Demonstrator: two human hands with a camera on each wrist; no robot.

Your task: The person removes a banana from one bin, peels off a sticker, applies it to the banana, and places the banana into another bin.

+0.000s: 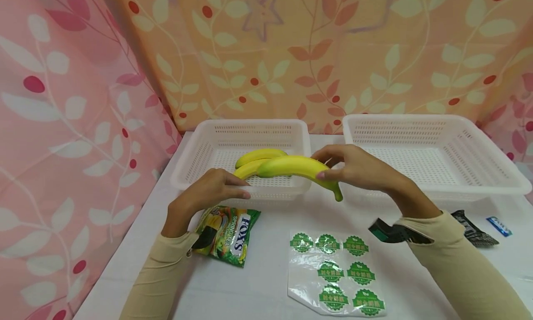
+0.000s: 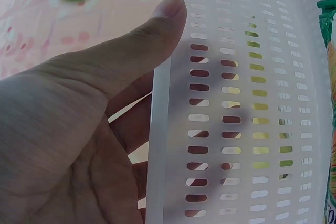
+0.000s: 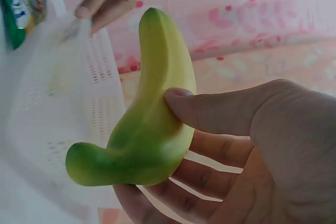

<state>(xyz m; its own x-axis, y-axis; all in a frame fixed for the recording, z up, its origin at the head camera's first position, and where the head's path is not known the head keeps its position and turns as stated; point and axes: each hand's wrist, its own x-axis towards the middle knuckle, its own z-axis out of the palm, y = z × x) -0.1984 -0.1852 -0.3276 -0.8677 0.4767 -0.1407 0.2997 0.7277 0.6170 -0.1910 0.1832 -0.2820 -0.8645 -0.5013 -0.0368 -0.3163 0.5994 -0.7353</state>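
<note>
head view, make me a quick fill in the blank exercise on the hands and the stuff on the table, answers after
1. The right hand holds a curved yellow fruit, a ____.
2. The ____ hand grips the edge of the left basket.
3. The largest word on the green bag is ____.
4. The clear sheet shows ____ green stickers.

Missing words: banana; left; FOX'S; seven.
</note>
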